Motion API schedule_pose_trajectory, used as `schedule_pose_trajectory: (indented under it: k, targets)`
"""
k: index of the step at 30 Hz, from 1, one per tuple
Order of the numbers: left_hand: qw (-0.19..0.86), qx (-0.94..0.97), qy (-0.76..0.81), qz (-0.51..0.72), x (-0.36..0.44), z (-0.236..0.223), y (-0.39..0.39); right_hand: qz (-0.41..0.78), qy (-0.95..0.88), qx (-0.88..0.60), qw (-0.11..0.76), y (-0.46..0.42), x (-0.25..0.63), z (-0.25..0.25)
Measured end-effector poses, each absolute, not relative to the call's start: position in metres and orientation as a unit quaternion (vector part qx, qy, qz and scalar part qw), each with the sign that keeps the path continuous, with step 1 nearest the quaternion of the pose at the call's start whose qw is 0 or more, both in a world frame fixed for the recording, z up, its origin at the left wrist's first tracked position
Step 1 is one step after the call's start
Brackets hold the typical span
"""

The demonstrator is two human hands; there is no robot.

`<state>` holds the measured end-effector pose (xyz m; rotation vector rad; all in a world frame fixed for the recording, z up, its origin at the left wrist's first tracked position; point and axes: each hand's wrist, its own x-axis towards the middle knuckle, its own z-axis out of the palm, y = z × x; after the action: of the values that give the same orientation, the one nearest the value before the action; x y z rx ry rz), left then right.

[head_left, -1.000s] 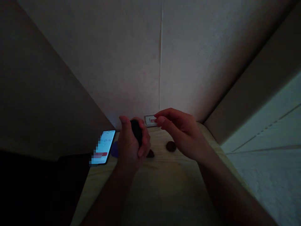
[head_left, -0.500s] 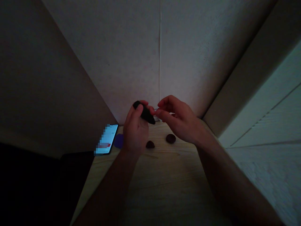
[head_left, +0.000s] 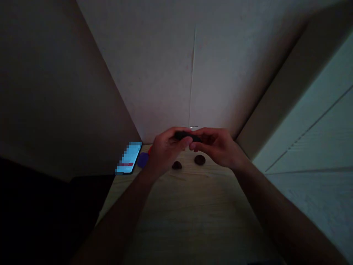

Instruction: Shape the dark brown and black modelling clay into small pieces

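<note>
The room is dim. My left hand (head_left: 165, 151) and my right hand (head_left: 219, 147) meet above the far end of a light wooden tabletop (head_left: 190, 213). Both are closed on one small black object (head_left: 187, 136), which lies level between their fingertips. What the object is I cannot make out. Just below my hands, two dark rounded lumps (head_left: 177, 165) (head_left: 199, 159) rest on the wood.
A lit phone (head_left: 129, 158) lies at the table's far left corner, with a small purple piece (head_left: 142, 160) beside it. Walls close in behind and on the left. A pale panelled surface (head_left: 311, 140) runs along the right.
My left hand turned the black object from upright to level. My right hand closed in and took hold of its other end. The view shifted slightly.
</note>
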<state>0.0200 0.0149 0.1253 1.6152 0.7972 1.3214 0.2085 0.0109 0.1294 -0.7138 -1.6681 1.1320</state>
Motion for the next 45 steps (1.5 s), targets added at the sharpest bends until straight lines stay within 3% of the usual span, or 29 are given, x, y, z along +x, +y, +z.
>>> schedule_pose_trajectory:
  k: [5,12,23,33,41,45]
  targets:
    - [0.506,0.634,0.384,0.44,0.003,0.082,-0.023,0.424,-0.716,-0.373,0.41,-0.029,0.221,0.076]
    - [0.565,0.523,0.386,0.509,0.013,0.035,-0.038,0.395,-0.695,-0.385,0.461,-0.045,0.217,0.039]
    - [0.577,0.525,0.388,0.491,0.007,0.025,-0.043,0.407,-0.69,-0.345,0.488,-0.046,0.212,0.026]
    - [0.471,0.569,0.416,0.531,0.01,0.026,-0.048,0.481,-0.622,-0.377,0.49,-0.047,0.206,0.022]
    - [0.555,0.528,0.384,0.516,0.012,0.021,-0.046,0.454,-0.626,-0.369,0.516,-0.047,0.209,0.024]
    - [0.537,0.529,0.435,0.492,0.011,0.021,-0.047,0.454,-0.623,-0.373,0.516,-0.047,0.21,0.02]
